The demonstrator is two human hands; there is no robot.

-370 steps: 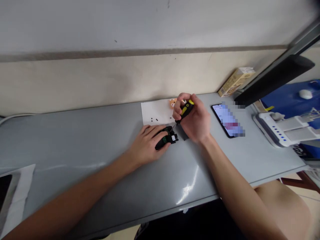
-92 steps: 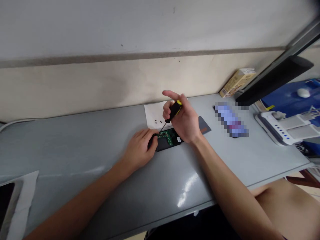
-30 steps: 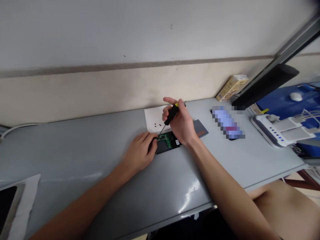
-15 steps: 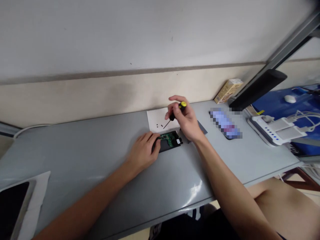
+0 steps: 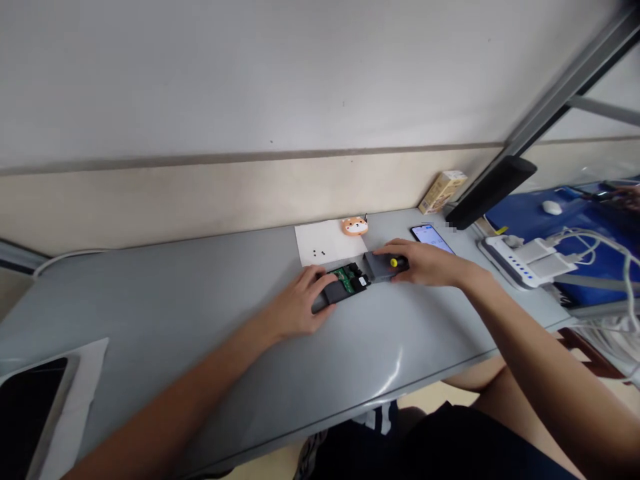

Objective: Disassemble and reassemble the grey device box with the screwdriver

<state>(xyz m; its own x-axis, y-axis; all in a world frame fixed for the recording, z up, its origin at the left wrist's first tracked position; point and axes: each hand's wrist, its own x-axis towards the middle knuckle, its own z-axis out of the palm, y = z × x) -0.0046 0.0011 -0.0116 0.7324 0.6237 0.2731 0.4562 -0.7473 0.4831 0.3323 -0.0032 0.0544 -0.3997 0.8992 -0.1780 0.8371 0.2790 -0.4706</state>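
Room stretched along the table behind the left arm, up to the wall. The opened device lay between wall and front edge, the left hand curled round its left end, fingers and thumb gripping opposite edges. The right hand, partly closed, had a screwdriver tucked inside and fingers on the cover, just beside the device. Paper lay close behind; a phone bordered the right hand.

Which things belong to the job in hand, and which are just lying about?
Likely job: opened device, held by the left hand; screwdriver in the right hand; grey cover; tiny dark pieces, possibly screws, on paper.

Apparently lying about: orange case; phone; carton; power strip.
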